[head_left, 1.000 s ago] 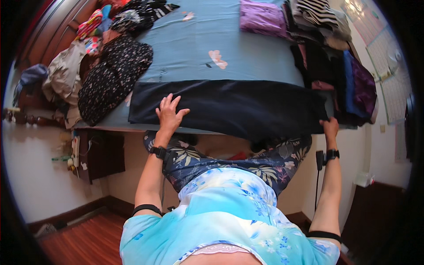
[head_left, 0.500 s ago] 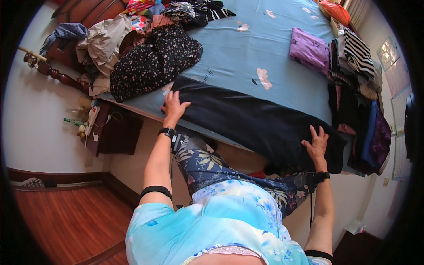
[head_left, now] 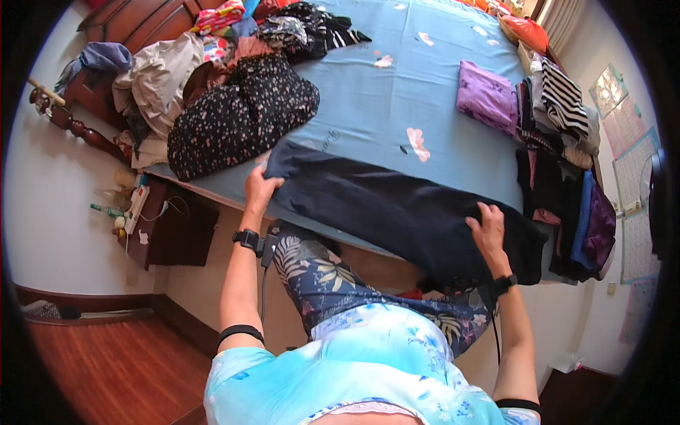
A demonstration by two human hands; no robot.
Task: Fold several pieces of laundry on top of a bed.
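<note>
Along the near edge of the bed lies a long dark navy garment point(head_left: 382, 202), folded lengthwise into a strip; it looks like trousers. My left hand point(head_left: 261, 188) is closed on its left end, the thumb over the cloth. Toward the other end, my right hand point(head_left: 489, 232) lies on top of the fabric with fingers apart, gripping nothing. A few creases run through the strip between my hands, and its right end reaches the bed's near right corner.
A black floral garment point(head_left: 241, 117) tops a loose clothes heap at the left. Folded piles with a purple garment point(head_left: 487, 98) and a striped one point(head_left: 564, 95) line the right side. The blue bedsheet point(head_left: 375, 106) spreads between them. A small bedside cabinet point(head_left: 185, 230) stands left.
My left hand, previously spread flat on the garment's left end, has closed on that end. My right hand stays on the cloth near the right end. The whole view has shifted slightly.
</note>
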